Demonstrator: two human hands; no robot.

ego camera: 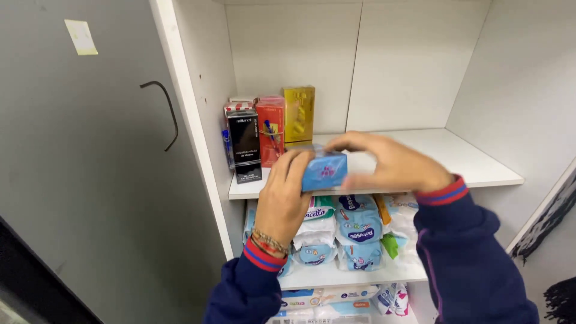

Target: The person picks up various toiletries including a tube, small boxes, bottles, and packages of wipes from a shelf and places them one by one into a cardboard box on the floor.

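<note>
I hold a small blue box between both hands, in front of the white shelf's front edge. My left hand grips its left end, fingers wrapped over the top. My right hand covers its right end from above. Just behind and left of the blue box, upright boxes stand on the shelf: a black one, a red one and a yellow one.
White cabinet with an open grey door on the left, carrying a curved handle. The shelf below holds several soft wipe packs in blue and white. More packs lie on the lowest shelf.
</note>
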